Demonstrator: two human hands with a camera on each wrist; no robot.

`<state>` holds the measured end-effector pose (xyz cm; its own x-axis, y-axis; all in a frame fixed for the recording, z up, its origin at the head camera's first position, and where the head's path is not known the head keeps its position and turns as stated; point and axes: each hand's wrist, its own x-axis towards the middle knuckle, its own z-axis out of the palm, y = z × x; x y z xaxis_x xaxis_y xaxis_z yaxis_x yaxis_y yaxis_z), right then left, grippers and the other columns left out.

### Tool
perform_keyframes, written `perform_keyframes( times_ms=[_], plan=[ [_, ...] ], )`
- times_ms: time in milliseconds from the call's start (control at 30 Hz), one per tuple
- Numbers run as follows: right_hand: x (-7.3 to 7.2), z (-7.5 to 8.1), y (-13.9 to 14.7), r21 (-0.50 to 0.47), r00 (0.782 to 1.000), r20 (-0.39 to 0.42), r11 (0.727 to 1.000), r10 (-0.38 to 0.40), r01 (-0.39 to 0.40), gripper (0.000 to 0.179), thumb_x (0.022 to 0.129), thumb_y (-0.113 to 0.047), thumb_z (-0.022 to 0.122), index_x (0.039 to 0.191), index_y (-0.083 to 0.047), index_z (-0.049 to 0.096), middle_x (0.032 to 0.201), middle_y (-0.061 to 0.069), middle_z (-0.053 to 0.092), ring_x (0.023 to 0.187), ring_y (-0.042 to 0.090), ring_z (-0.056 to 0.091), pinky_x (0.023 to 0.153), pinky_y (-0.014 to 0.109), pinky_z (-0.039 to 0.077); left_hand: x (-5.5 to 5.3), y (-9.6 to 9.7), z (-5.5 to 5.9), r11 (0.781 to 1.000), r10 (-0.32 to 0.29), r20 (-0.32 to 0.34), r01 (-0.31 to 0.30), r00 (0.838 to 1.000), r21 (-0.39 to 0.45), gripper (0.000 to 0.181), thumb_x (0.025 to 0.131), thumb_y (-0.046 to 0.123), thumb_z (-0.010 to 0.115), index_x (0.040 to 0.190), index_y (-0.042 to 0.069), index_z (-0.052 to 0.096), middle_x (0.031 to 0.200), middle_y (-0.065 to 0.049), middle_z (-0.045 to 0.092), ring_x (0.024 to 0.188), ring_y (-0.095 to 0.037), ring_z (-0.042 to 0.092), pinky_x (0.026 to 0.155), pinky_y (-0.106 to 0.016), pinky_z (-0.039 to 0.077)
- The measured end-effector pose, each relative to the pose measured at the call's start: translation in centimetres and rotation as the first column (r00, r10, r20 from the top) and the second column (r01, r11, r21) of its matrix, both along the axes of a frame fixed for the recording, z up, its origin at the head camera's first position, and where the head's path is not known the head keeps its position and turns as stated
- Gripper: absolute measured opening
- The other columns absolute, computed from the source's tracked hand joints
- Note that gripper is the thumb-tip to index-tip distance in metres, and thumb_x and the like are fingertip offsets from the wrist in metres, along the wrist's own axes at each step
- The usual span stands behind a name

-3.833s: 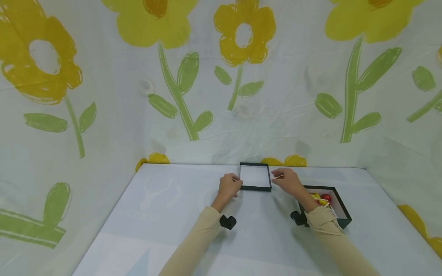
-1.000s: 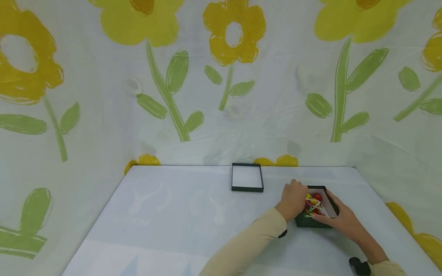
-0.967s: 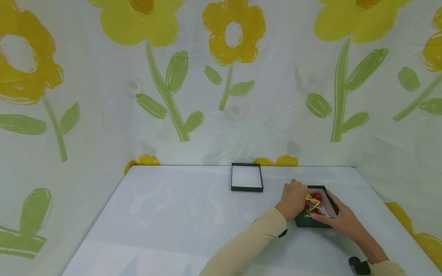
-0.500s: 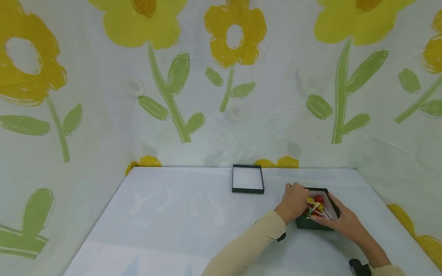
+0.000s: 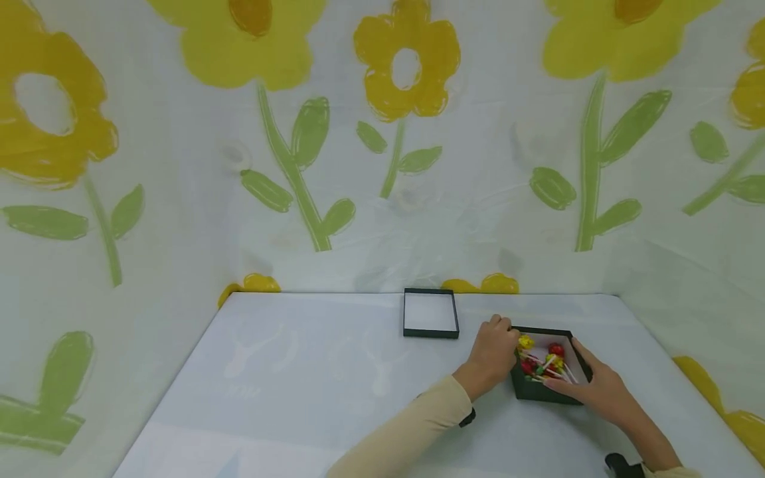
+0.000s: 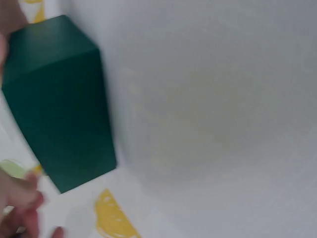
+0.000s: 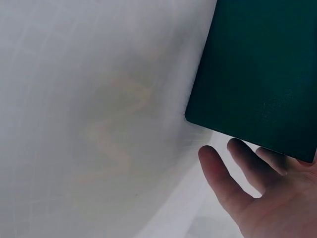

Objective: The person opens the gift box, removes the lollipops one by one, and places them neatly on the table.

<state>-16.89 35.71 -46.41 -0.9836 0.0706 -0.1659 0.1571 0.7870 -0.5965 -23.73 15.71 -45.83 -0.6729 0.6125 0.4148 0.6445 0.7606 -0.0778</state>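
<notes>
A dark green box holding several lollipops, red and yellow with white sticks, sits on the right of the table. My right hand grips its right wall, thumb over the near rim. From the right wrist view, the fingers lie along the box. At the far left corner, my left hand has curled fingers; what they hold, if anything, is hidden. In the left wrist view only part of this left hand shows, blurred, beside the box.
A shallow tray or lid with a dark rim and white inside lies at the back of the white table. Behind the table hangs a white cloth printed with yellow flowers.
Both hands have come from beside the shallow tray to the box. Over the last half second my left hand has drawn back a little to the left, uncovering more lollipops.
</notes>
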Motion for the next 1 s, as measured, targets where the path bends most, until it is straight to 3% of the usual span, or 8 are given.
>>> perform_keyframes(
  times_ms=[100,200,333,467,700,833,900,1000],
  plan=[
    [0.1,0.2,0.1,0.021,1.0,-0.002,1.0,0.003,-0.003,0.113,0.08,-0.054,0.068,0.149,-0.001,-0.004,0.141,0.045,0.014,0.122,0.062,0.022,0.087,0.069,0.036,0.4,-0.1,0.7,0.999,0.022,0.114,-0.025,0.993,0.024,0.016,0.079,0.021,0.075,0.094,0.021,0.074,0.086,0.007,0.058,0.079,-0.006,0.049,0.06,-0.017,0.041],
    [0.0,0.3,0.0,0.031,1.0,-0.01,0.999,0.011,-0.01,0.113,0.08,-0.054,0.068,0.149,0.0,-0.003,0.14,0.045,0.015,0.122,0.063,0.022,0.087,0.069,0.035,0.6,-0.2,1.3,0.996,0.017,0.27,-0.041,0.963,0.081,0.005,0.079,0.016,0.074,0.084,0.018,0.073,0.078,0.007,0.057,0.072,-0.004,0.047,0.055,-0.017,0.04],
    [-0.1,0.4,-0.1,0.047,1.0,-0.018,0.999,0.025,-0.024,0.112,0.079,-0.054,0.068,0.148,0.002,-0.001,0.139,0.046,0.015,0.121,0.063,0.023,0.086,0.068,0.037,0.5,-0.7,1.6,0.962,-0.05,0.5,-0.094,0.865,0.258,0.01,0.081,0.006,0.068,0.073,0.01,0.069,0.068,0.007,0.053,0.06,-0.003,0.043,0.051,-0.015,0.037],
    [-0.2,0.6,-0.2,0.057,0.999,-0.017,0.998,0.042,-0.041,0.114,0.079,-0.053,0.069,0.147,0.005,-0.001,0.141,0.045,0.013,0.122,0.063,0.022,0.087,0.069,0.035,0.6,-1.5,1.5,0.883,-0.177,0.631,-0.161,0.756,0.44,0.013,0.083,0.0,0.061,0.079,0.003,0.073,0.066,0.006,0.056,0.053,-0.004,0.042,0.046,-0.014,0.036],
    [-1.0,0.7,0.1,-0.001,0.989,-0.056,0.99,0.138,-0.138,0.115,0.08,-0.045,0.072,0.146,0.008,-0.005,0.147,0.037,-0.003,0.128,0.061,0.011,0.092,0.073,0.023,1.5,-2.4,1.3,0.778,-0.255,0.733,-0.316,0.631,0.543,0.011,0.088,0.01,0.063,0.087,0.005,0.073,0.07,0.007,0.057,0.058,-0.005,0.045,0.049,-0.018,0.039],
    [-1.3,0.0,0.7,-0.056,0.978,-0.085,0.979,0.19,-0.195,0.115,0.081,-0.037,0.073,0.146,0.005,-0.011,0.148,0.037,-0.006,0.13,0.06,0.006,0.091,0.075,0.021,2.5,-2.9,1.6,0.702,-0.293,0.771,-0.421,0.565,0.575,0.01,0.089,0.013,0.065,0.085,0.007,0.072,0.068,0.007,0.057,0.06,-0.005,0.048,0.052,-0.019,0.041],
    [-1.5,-0.2,0.9,-0.057,0.973,-0.106,0.976,0.205,-0.212,0.115,0.081,-0.036,0.074,0.147,0.003,-0.012,0.149,0.035,-0.007,0.131,0.059,0.005,0.091,0.075,0.021,2.9,-3.5,1.9,0.649,-0.346,0.775,-0.462,0.529,0.605,0.009,0.089,0.012,0.065,0.086,0.006,0.072,0.069,0.006,0.059,0.061,-0.005,0.049,0.054,-0.019,0.044],
    [-1.7,-0.4,1.0,-0.033,0.968,-0.129,0.974,0.218,-0.224,0.115,0.079,-0.035,0.075,0.147,0.001,-0.011,0.149,0.035,-0.004,0.131,0.059,0.008,0.091,0.075,0.021,3.3,-4.8,2.2,0.526,-0.454,0.763,-0.553,0.46,0.646,0.009,0.089,0.009,0.064,0.089,0.005,0.071,0.074,0.002,0.062,0.063,-0.009,0.053,0.061,-0.023,0.051]
  ],
)
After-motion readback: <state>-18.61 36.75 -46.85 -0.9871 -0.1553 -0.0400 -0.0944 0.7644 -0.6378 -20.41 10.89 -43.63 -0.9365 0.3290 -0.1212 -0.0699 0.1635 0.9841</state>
